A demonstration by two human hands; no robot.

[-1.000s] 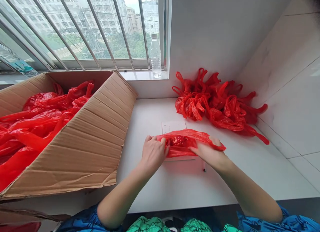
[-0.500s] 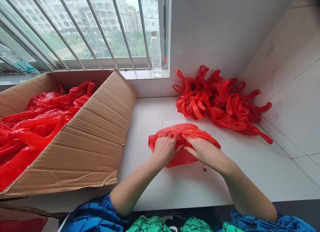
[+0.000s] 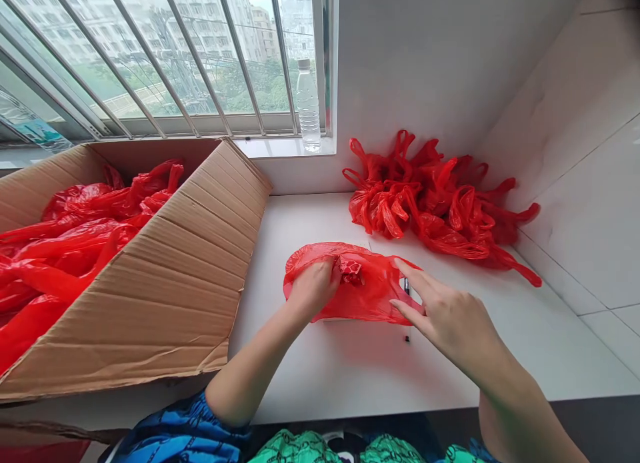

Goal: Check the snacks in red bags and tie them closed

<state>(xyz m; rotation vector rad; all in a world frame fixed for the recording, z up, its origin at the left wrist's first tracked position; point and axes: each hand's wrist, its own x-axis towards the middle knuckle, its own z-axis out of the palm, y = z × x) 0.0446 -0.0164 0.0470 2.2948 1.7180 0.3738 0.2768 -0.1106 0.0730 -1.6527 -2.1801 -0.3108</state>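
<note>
The red bag (image 3: pixel 365 293) lies mid-bench, at 7 o'clock of the pile (image 3: pixel 435 200). It is bunched in the closed left hand (image 3: pixel 313 288); the open right hand (image 3: pixel 450 320) touches its edge (thin, limp, slippery film, best gathered).

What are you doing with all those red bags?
A person sits at a white table working on one red bag. The left hand bunches up the bag's left side, while the right hand rests open, fingers on its right edge. More bags fill a cardboard box on the left, and a pile of tied bags lies by the wall.
</note>
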